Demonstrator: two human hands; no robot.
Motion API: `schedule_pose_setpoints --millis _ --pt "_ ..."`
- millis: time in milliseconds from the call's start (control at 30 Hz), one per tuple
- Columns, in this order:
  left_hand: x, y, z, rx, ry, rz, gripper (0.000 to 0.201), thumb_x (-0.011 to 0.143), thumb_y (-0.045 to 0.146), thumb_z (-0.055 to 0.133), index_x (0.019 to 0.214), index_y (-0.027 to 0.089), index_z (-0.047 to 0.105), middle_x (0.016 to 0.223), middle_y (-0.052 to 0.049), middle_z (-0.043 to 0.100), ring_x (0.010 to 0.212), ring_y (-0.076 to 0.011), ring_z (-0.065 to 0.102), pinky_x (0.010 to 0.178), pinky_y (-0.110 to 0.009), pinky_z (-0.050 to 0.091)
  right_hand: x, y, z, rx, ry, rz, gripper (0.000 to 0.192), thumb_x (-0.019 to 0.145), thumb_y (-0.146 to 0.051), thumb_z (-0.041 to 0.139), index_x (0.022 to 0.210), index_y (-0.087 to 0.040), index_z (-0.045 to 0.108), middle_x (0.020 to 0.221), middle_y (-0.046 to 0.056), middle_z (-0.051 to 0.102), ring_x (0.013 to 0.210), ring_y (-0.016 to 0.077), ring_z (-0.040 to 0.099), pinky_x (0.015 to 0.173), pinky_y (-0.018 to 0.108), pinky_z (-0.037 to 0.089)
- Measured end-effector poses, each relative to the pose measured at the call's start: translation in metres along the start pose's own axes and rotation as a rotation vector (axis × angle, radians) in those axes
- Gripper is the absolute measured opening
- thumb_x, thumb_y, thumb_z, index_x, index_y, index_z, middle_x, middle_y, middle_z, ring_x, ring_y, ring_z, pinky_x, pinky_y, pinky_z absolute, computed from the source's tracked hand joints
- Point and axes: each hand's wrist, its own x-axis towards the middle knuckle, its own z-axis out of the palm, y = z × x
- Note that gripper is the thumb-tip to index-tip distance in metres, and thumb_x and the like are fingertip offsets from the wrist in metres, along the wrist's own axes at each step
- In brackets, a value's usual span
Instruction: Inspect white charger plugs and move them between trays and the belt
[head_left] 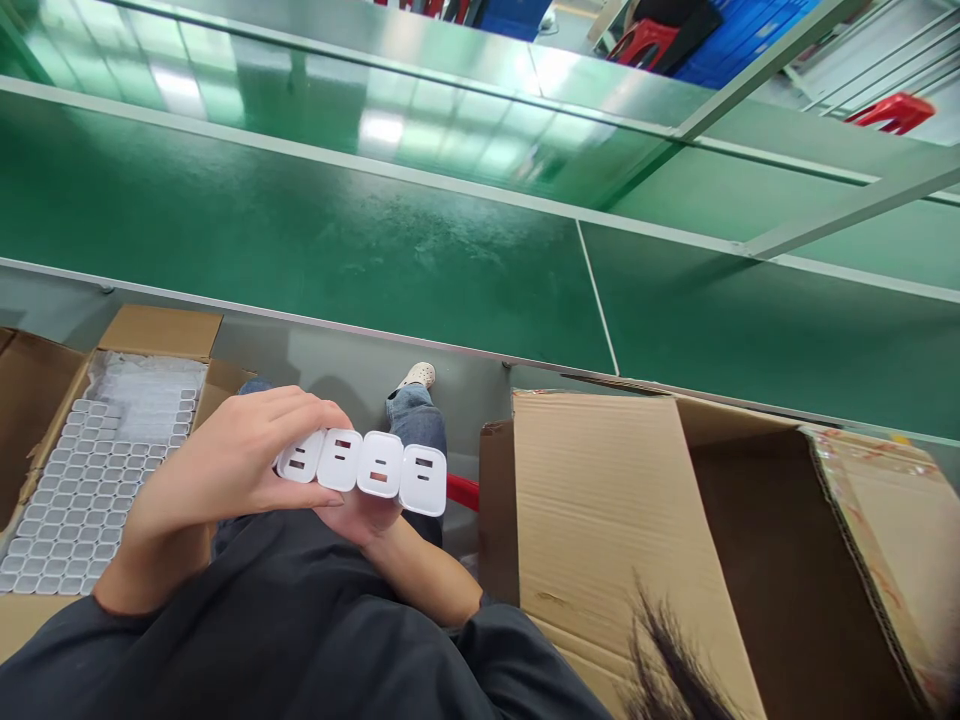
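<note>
Four white chargers [364, 468] held in a row between both hands, above the lap.

We curl our left hand [225, 470] over the row from the left, fingers bent across the top and thumb under the first unit. Our right hand [367, 515] supports the row from below, palm up, forearm crossing the lap; both hands are clasped on the chargers. We count four units, side by side and touching, port faces toward us. One open cardboard box [90, 470] with a tray of many white parts stands at left, a second open box [675, 540] at right. The green desk [300, 240] lies beyond.
</note>
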Motion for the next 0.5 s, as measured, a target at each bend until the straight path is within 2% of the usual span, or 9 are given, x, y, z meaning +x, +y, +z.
schedule_pose_setpoints --millis 133,233,300,400,500 --pt "-0.001 0.005 0.001 0.051 0.038 0.024 0.034 0.094 0.047 0.061 0.119 0.025 0.058 0.112 -0.001 0.071 0.092 -0.0167 0.066 0.075 -0.028 0.045 0.005 0.001 0.000 -0.049 -0.026 0.004 0.051 0.071 -0.057 0.030 0.046 -0.020 0.055 0.078 -0.005 0.076 0.117 0.0173 0.063 0.072 0.031 0.049" --pt "-0.001 0.008 0.003 0.079 0.064 0.053 0.033 0.094 0.044 0.062 0.120 0.024 0.057 0.112 -0.001 0.071 0.093 -0.0161 0.066 0.077 -0.028 0.046 0.013 0.002 0.002 -0.080 0.018 0.031 0.059 0.078 -0.044 0.011 0.038 -0.013 0.040 0.070 -0.005 0.072 0.111 0.0175 0.063 0.064 0.029 0.045" --pt "-0.001 0.008 0.004 0.090 0.085 0.073 0.033 0.094 0.043 0.063 0.119 0.023 0.057 0.112 -0.001 0.072 0.094 -0.0158 0.067 0.079 -0.028 0.048 0.018 0.001 0.003 -0.104 0.046 0.041 0.060 0.081 -0.037 0.004 0.038 -0.010 0.036 0.075 -0.005 0.072 0.106 0.0156 0.064 0.063 0.028 0.043" --pt "-0.001 0.008 0.005 0.095 0.097 0.081 0.034 0.094 0.045 0.062 0.119 0.023 0.058 0.114 -0.002 0.072 0.095 -0.0163 0.068 0.081 -0.028 0.049 0.023 -0.001 0.004 -0.126 0.044 0.021 0.059 0.084 -0.036 0.007 0.043 -0.008 0.040 0.087 -0.006 0.074 0.094 0.0095 0.068 0.064 0.024 0.043" --pt "-0.001 0.007 0.006 0.094 0.095 0.076 0.035 0.094 0.048 0.061 0.120 0.024 0.058 0.115 -0.003 0.072 0.096 -0.0171 0.068 0.081 -0.029 0.050 0.024 -0.003 0.005 -0.192 0.079 -0.066 0.060 0.086 -0.043 0.015 0.051 -0.010 0.051 0.081 -0.006 0.074 0.085 0.0063 0.070 0.063 0.021 0.042"
